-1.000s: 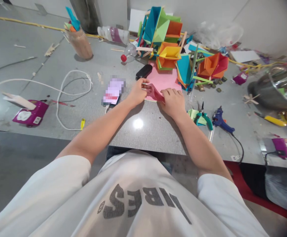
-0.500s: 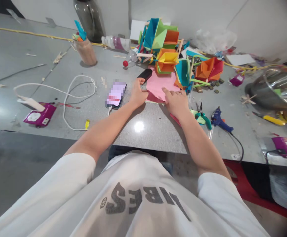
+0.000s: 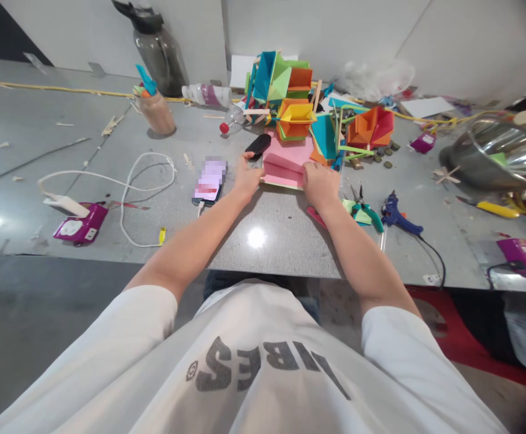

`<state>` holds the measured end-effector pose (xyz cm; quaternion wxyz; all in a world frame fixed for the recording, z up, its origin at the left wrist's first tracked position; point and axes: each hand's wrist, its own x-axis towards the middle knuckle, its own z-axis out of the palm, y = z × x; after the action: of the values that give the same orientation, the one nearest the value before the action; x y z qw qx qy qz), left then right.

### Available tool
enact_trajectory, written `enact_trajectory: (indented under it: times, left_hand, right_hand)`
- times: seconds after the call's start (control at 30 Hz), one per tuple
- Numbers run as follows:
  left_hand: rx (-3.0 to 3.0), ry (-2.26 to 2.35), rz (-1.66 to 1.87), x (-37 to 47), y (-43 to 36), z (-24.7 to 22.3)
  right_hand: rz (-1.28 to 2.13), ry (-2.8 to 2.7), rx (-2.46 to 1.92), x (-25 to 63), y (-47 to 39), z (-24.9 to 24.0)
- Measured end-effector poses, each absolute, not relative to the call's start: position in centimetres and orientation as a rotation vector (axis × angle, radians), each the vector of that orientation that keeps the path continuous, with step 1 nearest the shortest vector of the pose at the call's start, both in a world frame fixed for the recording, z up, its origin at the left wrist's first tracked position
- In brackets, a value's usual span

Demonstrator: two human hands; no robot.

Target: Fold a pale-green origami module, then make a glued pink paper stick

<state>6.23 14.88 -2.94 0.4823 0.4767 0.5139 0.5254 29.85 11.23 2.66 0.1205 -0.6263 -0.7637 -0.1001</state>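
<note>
A sheet of pink paper (image 3: pixel 288 158) lies on the grey table in front of me, its near part folded up along a crease. My left hand (image 3: pixel 247 178) grips the paper's left edge, fingers closed on it. On the right edge my right hand (image 3: pixel 320 184) pinches the same sheet; its fingertips are partly hidden. A black oblong object (image 3: pixel 258 146) rests just beyond my left hand. Behind the paper stand folded paper boxes (image 3: pixel 295 117) in yellow, orange, green and blue. A phone (image 3: pixel 210 180) with a cable lies to the left.
Pliers (image 3: pixel 366 215) and a blue glue gun (image 3: pixel 399 216) lie right of my right arm. A steel bowl (image 3: pixel 484 150) stands far right, near a yellow-handled cutter (image 3: pixel 497 209). A purple power socket (image 3: pixel 81 224), a jar of sticks (image 3: pixel 156 113) and a dark bottle (image 3: pixel 158 57) are on the left.
The near part of the pink paper now stands folded up with a clear crease. My right hand has gone from lying on the sheet with fingers spread to pinching its right edge. The view has shifted slightly.
</note>
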Motion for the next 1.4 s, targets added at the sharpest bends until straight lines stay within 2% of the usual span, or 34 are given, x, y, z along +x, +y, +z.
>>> enact_trajectory:
  times: [0.17,0.73,1.4]
  left_hand:
    - [0.882,1.18,1.18,7.1,13.9,-2.5]
    - [0.889,1.121,1.213,7.9,12.6,-0.4]
    - [1.092,0.857,1.384,7.7,14.8,-4.1]
  right_hand:
    - [-0.261,-2.198,-1.826,29.8,11.4,3.0]
    - [-0.223,-2.134,-1.808,30.0,11.4,2.8]
    - [-0.165,-2.135,-1.788,30.4,11.2,2.6]
